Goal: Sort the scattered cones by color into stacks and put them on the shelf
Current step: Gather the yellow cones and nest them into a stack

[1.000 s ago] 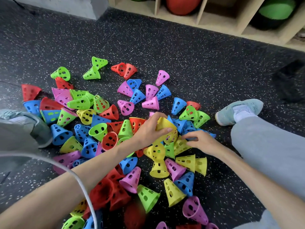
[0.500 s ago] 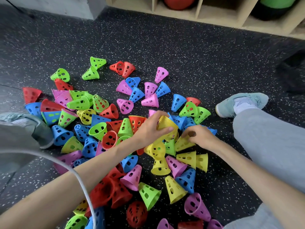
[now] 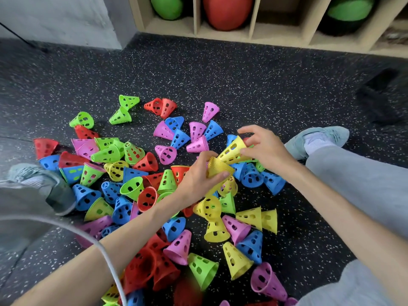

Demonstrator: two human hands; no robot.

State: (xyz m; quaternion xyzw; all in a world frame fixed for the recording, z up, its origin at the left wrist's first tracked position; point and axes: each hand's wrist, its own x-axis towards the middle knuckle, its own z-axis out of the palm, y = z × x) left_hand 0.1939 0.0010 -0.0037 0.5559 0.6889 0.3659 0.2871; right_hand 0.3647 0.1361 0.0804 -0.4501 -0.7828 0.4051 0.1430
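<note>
Shoe (image 3: 318, 140) beside right hand (image 3: 265, 146) (amid scattered cones (image 3: 141, 188))

I sit on a black floor (image 3: 220, 69) flecked with white and grey specks. Ahead of me stands a pale wooden shelf (image 3: 254, 23), split into open cubbies by upright boards. Inside the shelf sit balls: a green ball (image 3: 167, 6) in the leftmost cubby, a red ball (image 3: 227, 12) in the next, and another green one (image 3: 351, 7) further right. Left of the shelf rises a grey wall (image 3: 55, 18). The light is soft and even.
</note>
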